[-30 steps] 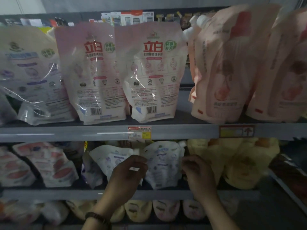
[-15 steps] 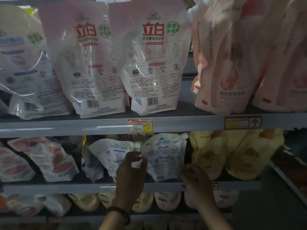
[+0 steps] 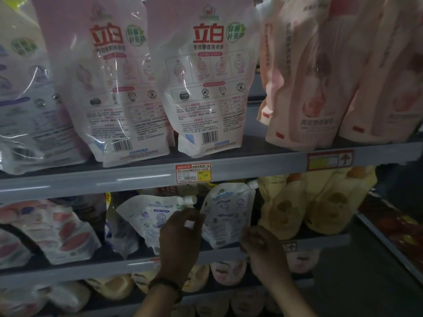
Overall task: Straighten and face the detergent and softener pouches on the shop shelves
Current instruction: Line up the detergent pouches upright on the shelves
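Two white spouted pouches stand on the middle shelf (image 3: 325,241). One white pouch (image 3: 226,216) is upright and faces me; the tilted white pouch (image 3: 148,216) to its left leans left. My left hand (image 3: 179,241) reaches up between them, its fingers and thumb curled at the upright pouch's left edge. At that pouch's lower right corner, my right hand (image 3: 263,245) grips with curled fingers. The light is dim, so the exact finger contact is hard to see.
Large pink-white detergent pouches (image 3: 206,83) and peach pouches (image 3: 320,76) stand on the upper shelf (image 3: 114,181). Yellow pouches (image 3: 315,209) sit to the right of my hands, red-patterned pouches (image 3: 57,232) to the left. More pouches (image 3: 226,271) fill the shelf below.
The view has moved closer to the shelves. Both hands stay on the upright white pouch, which now stands straighter; my right hand has slid down to its lower corner.
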Demonstrator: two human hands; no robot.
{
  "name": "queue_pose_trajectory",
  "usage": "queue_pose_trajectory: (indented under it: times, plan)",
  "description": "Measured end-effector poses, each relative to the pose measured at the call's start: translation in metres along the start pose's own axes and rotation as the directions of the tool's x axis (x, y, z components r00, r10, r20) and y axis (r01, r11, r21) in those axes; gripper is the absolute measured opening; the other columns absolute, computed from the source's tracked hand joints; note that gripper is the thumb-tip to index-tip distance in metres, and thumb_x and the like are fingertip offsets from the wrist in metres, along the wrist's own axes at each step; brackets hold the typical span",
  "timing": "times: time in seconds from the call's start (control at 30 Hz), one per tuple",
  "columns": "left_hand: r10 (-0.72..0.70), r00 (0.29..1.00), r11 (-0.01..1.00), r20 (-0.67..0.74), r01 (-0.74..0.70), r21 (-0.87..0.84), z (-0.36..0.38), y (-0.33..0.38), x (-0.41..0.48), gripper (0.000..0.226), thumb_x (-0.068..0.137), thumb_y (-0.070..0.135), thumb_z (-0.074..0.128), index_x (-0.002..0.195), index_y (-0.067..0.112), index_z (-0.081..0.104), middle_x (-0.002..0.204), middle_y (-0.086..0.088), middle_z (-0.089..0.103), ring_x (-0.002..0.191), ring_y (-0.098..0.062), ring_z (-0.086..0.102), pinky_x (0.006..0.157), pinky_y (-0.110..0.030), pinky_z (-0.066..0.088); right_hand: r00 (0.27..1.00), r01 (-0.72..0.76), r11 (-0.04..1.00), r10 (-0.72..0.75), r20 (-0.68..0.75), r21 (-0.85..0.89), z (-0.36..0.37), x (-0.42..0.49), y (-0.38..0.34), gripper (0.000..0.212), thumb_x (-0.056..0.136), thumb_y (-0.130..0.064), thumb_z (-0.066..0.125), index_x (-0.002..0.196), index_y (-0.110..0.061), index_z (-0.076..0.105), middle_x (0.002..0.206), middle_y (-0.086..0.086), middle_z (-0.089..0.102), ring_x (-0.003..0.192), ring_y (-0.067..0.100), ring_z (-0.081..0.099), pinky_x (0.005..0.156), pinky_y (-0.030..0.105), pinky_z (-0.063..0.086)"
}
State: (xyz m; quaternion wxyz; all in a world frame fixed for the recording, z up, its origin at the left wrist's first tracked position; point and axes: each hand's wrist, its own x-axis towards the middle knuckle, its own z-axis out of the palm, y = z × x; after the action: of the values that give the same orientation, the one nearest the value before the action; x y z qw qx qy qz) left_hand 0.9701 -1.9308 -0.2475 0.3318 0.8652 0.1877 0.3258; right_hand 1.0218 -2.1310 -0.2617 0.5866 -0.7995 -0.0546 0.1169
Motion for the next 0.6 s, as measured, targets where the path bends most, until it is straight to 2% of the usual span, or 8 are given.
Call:
queue_pose_trajectory:
  times: [0.03, 0.1, 0.17, 0.3, 0.37, 0.43, 0.53, 0.6]
  plan:
    - [0.025, 0.999, 1.000, -0.022, -0.025, -0.009, 0.001, -0.002, -0.001, 0.005, 0.094, 0.028, 0.079, 0.094, 0.028, 0.074, 0.097, 0.010, 0.074, 0.082, -0.008, 0.069, 0.076, -0.024, 0.053, 1.000, -0.015, 0.999, 0.015, -0.002, 0.045, 0.001, -0.002, -0.004, 0.003, 0.090, -0.021, 0.075, 0.090, -0.022, 0.072, 0.091, -0.003, 0.075, 0.085, 0.007, 0.071, 0.069, 0.021, 0.049]
    - [0.061, 0.997, 0.997, -0.042, -0.063, -0.036, 0.002, -0.004, -0.002, 0.009, 0.095, 0.027, 0.078, 0.091, 0.032, 0.071, 0.095, 0.009, 0.075, 0.079, -0.007, 0.071, 0.073, -0.031, 0.059, 1.000, -0.008, 0.995, 0.006, 0.019, 0.100, 0.003, -0.006, -0.011, 0.016, 0.085, -0.017, 0.080, 0.098, -0.017, 0.071, 0.096, 0.003, 0.075, 0.080, -0.001, 0.069, 0.065, 0.013, 0.048]
    - [0.088, 0.996, 0.995, -0.033, -0.090, -0.043, 0.004, -0.005, -0.003, 0.021, 0.098, 0.028, 0.074, 0.084, 0.037, 0.061, 0.082, 0.013, 0.072, 0.073, 0.000, 0.068, 0.069, -0.031, 0.060, 0.999, -0.018, 0.991, 0.013, 0.036, 0.133, 0.008, -0.009, -0.013, 0.028, 0.082, -0.014, 0.086, 0.104, -0.020, 0.070, 0.104, 0.003, 0.074, 0.086, 0.000, 0.070, 0.071, 0.013, 0.052]
    - [0.198, 0.978, 0.980, -0.061, -0.197, 0.009, 0.002, 0.001, 0.000, 0.033, 0.099, 0.021, 0.072, 0.082, 0.036, 0.048, 0.063, 0.017, 0.047, 0.060, 0.007, 0.057, 0.060, -0.009, 0.045, 0.998, 0.008, 0.999, -0.012, 0.062, 0.051, 0.020, -0.007, -0.014, 0.045, 0.087, -0.023, 0.084, 0.125, -0.037, 0.064, 0.129, -0.011, 0.065, 0.114, 0.008, 0.065, 0.091, 0.032, 0.059]
    - [0.192, 0.980, 0.981, -0.057, -0.192, 0.005, -0.001, 0.006, 0.000, 0.032, 0.100, 0.020, 0.070, 0.083, 0.035, 0.047, 0.060, 0.018, 0.042, 0.057, 0.011, 0.053, 0.060, -0.007, 0.041, 0.995, 0.050, 0.999, -0.048, 0.086, -0.016, 0.026, -0.006, -0.016, 0.059, 0.091, -0.031, 0.081, 0.141, -0.042, 0.054, 0.146, -0.016, 0.055, 0.130, 0.011, 0.058, 0.102, 0.041, 0.056]
    - [0.187, 0.982, 0.982, -0.033, -0.188, -0.020, -0.001, 0.006, 0.000, 0.032, 0.102, 0.019, 0.068, 0.082, 0.034, 0.048, 0.056, 0.016, 0.044, 0.058, 0.010, 0.054, 0.059, -0.009, 0.040, 0.993, 0.087, 0.995, -0.083, 0.087, -0.039, 0.034, -0.006, -0.018, 0.074, 0.094, -0.032, 0.078, 0.157, -0.040, 0.041, 0.160, -0.015, 0.043, 0.143, 0.014, 0.049, 0.111, 0.043, 0.051]
    - [0.208, 0.978, 0.977, -0.002, -0.207, -0.052, -0.005, 0.009, 0.001, 0.032, 0.105, 0.018, 0.065, 0.082, 0.032, 0.047, 0.055, 0.014, 0.043, 0.062, 0.007, 0.058, 0.055, -0.008, 0.037, 0.991, 0.117, 0.993, -0.116, 0.071, -0.014, 0.047, -0.008, -0.022, 0.092, 0.094, -0.031, 0.080, 0.166, -0.039, 0.023, 0.167, -0.015, 0.032, 0.151, 0.015, 0.037, 0.120, 0.037, 0.041]
    - [0.206, 0.978, 0.977, 0.010, -0.206, -0.050, -0.006, 0.012, 0.002, 0.032, 0.105, 0.017, 0.064, 0.083, 0.032, 0.046, 0.054, 0.013, 0.041, 0.063, 0.005, 0.059, 0.053, -0.008, 0.036, 0.988, 0.143, 0.990, -0.141, 0.059, -0.019, 0.055, -0.011, -0.025, 0.100, 0.094, -0.029, 0.082, 0.167, -0.038, 0.015, 0.167, -0.019, 0.029, 0.154, 0.012, 0.033, 0.120, 0.026, 0.034]
